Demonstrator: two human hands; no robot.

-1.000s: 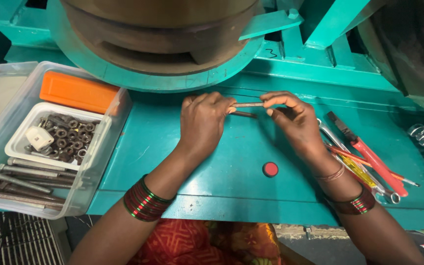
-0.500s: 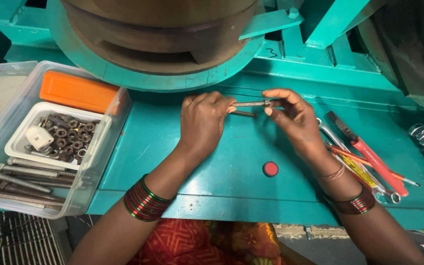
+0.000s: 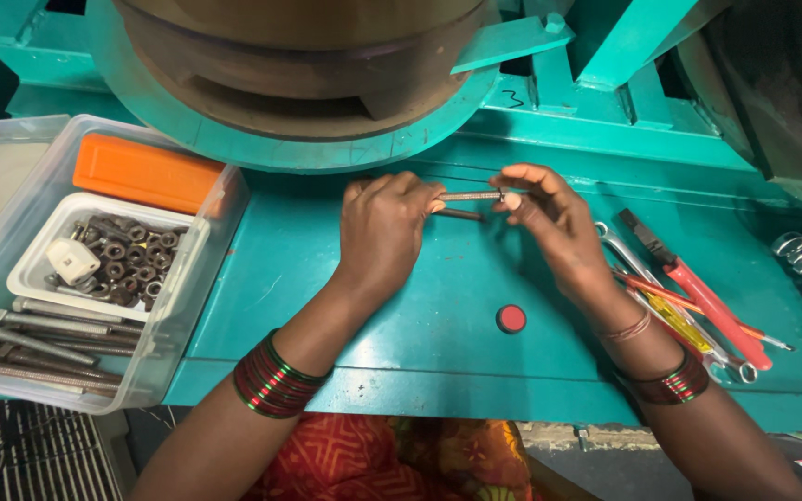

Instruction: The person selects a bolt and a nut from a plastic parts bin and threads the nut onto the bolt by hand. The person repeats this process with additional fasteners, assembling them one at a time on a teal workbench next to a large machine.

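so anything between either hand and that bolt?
Nothing visible. The left hand and right hand both grip the bolt at its ends, above the green table. A second rod lies just under it, not between.

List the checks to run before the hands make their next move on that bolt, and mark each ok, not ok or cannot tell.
1. Left hand grips one end of the bolt: ok.
2. Right hand pinches the other end with its fingertips: ok.
3. Bolt lifted off the green table: ok.
4. Nut seated on the thread: cannot tell, too small.
5. Spare nuts within reach in the white tray: ok.
6. Red-handled pliers lie beside the right wrist, apart from it: ok.
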